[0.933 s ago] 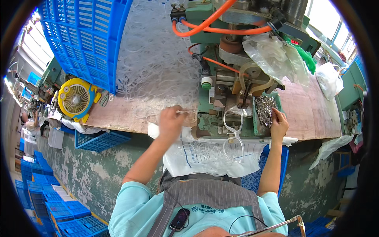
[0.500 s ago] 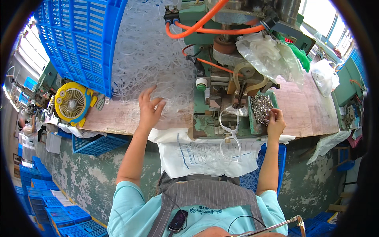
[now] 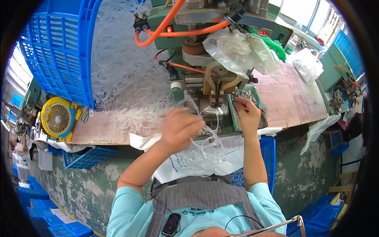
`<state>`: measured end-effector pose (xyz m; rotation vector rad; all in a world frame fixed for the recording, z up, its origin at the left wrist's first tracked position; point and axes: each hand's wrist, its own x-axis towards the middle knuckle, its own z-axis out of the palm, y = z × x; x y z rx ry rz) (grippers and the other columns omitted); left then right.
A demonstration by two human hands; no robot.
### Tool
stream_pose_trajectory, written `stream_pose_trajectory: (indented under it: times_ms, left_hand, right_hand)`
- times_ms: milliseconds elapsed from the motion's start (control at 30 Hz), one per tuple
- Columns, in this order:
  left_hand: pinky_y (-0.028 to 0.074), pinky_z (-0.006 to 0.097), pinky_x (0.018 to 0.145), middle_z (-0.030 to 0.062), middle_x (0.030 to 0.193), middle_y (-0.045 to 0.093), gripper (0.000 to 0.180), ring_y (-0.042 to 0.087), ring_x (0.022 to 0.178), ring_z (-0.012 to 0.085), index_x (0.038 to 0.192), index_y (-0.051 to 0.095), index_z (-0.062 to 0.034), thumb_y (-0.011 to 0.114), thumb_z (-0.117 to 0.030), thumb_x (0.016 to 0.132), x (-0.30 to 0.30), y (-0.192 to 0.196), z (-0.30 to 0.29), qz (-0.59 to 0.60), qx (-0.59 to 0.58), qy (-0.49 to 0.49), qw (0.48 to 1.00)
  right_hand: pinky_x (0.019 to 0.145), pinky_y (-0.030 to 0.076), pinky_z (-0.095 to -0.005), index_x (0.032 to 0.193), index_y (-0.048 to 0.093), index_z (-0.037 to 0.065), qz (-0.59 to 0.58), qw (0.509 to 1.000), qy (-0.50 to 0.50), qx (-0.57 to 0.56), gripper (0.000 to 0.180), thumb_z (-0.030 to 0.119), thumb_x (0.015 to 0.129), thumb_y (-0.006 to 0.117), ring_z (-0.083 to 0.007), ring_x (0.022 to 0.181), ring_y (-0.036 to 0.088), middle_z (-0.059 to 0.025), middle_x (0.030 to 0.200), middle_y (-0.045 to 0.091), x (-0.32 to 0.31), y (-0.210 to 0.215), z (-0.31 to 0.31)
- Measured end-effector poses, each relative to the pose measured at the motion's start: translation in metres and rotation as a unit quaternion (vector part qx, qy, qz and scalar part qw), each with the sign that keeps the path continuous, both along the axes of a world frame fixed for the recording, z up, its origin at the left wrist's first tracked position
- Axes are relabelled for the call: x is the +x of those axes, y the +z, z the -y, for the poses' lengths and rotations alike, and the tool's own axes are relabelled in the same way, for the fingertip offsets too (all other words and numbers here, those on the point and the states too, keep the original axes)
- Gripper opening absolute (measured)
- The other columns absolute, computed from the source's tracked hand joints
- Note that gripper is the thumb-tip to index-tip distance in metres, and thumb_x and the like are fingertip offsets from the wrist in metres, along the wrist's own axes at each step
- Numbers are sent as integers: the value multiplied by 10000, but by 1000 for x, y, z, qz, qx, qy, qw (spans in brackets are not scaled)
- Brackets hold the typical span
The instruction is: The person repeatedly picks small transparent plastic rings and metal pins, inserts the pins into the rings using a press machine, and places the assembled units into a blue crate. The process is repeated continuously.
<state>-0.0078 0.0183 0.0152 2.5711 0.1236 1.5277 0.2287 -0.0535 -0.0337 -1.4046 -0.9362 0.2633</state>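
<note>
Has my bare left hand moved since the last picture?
Yes: the bare left hand has moved rightward. Against the round green-and-white plastic knob, it was well to the left and now sits just below it in view.

Bright windows (image 3: 318, 17) at the upper right let in strong white light, and more glare comes from the far left, so the room is lit from 2 sides. The green floor (image 3: 90, 181) is worn through in pale patches, with a yellow line (image 3: 65, 214) at lower left. A pinkish wooden worktable (image 3: 288, 102) spans the room's middle. Blue crates (image 3: 39, 203) line the left.
</note>
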Motion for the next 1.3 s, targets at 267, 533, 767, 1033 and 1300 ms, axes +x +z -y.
stream_pose_trajectory:
  times_ms: [267,533,767,1033,1300]
  left_hand:
    - [501,403,790,73,1064,659,400,629,868,260,1061,659,-103,785,-109,682,18,-1,4,-37,-48,-124,990]
    - [493,401,777,76,1071,658,375,620,864,268,1043,669,-97,785,-120,687,16,-13,8,-25,-34,-124,991]
    - [508,413,812,105,1054,668,267,648,851,258,1047,669,-82,732,-165,801,13,-15,19,-18,-8,-144,989]
    - [470,465,929,86,1098,645,333,626,960,264,1091,628,-82,736,-110,777,21,-17,4,-79,-56,-199,975]
    - [478,466,928,99,1073,675,267,654,924,258,1060,673,-77,719,-141,805,21,-16,2,-70,-67,-204,974]
  right_hand:
    - [784,460,-311,920,704,41,90,995,-20,29,224,20,707,772,-171,768,593,-52,857,673,-50,26,8]
    - [866,410,-319,985,610,43,15,999,-9,32,312,25,714,764,-175,798,599,-44,812,677,-58,23,-7]
    - [765,498,-283,1070,571,12,-115,982,41,144,375,10,740,750,-134,804,611,-73,889,653,-73,22,-23]
    - [781,482,-380,1001,681,100,148,961,-214,-93,232,165,788,747,-263,854,647,-98,939,696,46,-16,-9]
    - [838,450,-423,830,705,135,458,865,-147,-147,133,210,736,762,-257,979,601,-28,979,683,73,-60,14]
